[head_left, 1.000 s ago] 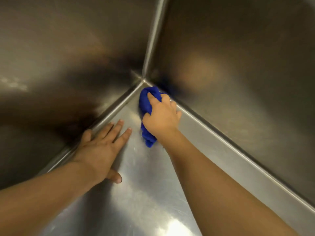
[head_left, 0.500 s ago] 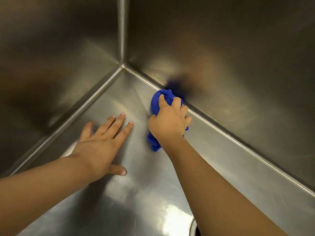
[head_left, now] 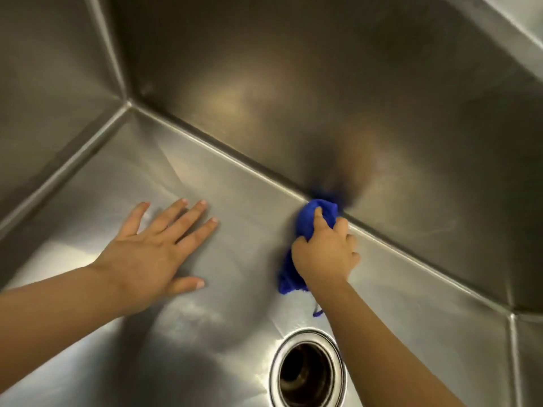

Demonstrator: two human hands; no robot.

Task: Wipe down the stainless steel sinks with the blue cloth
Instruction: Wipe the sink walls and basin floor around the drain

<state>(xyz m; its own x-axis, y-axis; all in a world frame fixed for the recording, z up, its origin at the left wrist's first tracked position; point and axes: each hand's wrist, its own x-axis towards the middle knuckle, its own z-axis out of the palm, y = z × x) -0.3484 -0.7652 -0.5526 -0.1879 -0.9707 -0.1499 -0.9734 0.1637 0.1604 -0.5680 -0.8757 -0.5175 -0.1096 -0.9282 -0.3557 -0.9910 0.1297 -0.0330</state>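
Observation:
I am looking down into a stainless steel sink (head_left: 229, 183). My right hand (head_left: 326, 254) grips a bunched blue cloth (head_left: 308, 218) and presses it against the seam where the sink floor meets the far wall. A tail of the cloth hangs out below my wrist. My left hand (head_left: 155, 248) lies flat on the sink floor to the left, fingers spread and straight.
A round drain opening (head_left: 305, 374) with a steel rim sits in the floor just below my right forearm. The far left corner (head_left: 127, 102) of the basin and the right corner (head_left: 511, 314) are both in view. Steel walls rise on all sides.
My right hand has slid the cloth rightward along the far seam, away from the left corner. The view has swung right and the drain has come into sight. My left hand stays flat.

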